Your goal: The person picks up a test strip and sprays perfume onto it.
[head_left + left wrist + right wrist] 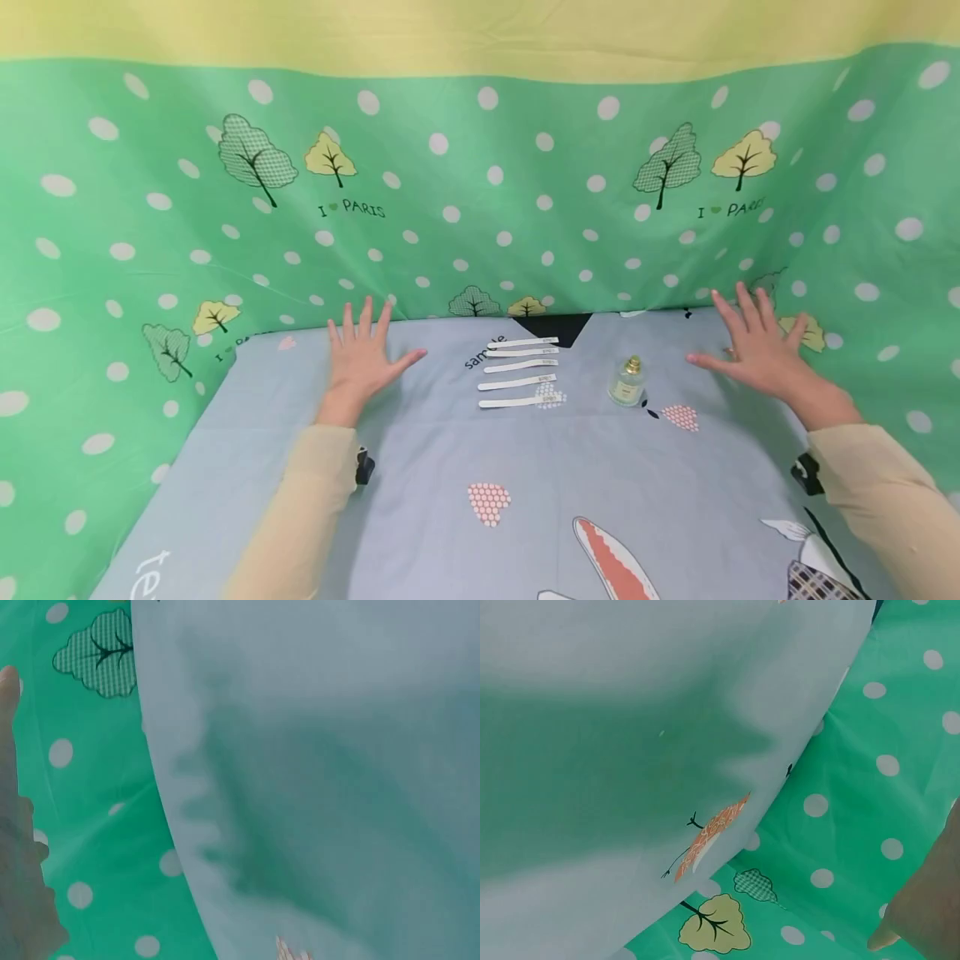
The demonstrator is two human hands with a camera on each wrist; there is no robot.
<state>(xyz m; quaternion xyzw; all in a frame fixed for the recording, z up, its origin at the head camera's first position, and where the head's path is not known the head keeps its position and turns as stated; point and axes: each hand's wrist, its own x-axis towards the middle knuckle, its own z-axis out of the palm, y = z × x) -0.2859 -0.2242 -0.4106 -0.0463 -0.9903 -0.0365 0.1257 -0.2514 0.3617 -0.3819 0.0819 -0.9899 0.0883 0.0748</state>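
Observation:
My left hand [361, 358] is held over the left part of the cloth-covered surface, fingers spread and holding nothing. On the other side, my right hand [765, 350] also has its fingers splayed, with nothing in it. Between them lie several white paper strips [519, 385], stacked in a loose column with printed marks at their right ends. A small glass perfume bottle [627, 383] with a gold top stands upright right of the strips, nearer my right hand. Part of the left hand [22, 847] shows in the left wrist view, and part of the right hand [930, 900] in the right wrist view.
A grey-blue printed sheet [420, 517] covers the surface, patterned with hearts and a rabbit ear. Green polka-dot fabric [465, 183] with tree prints hangs behind and along both sides. A dark wrist device [364, 467] sits by the left sleeve.

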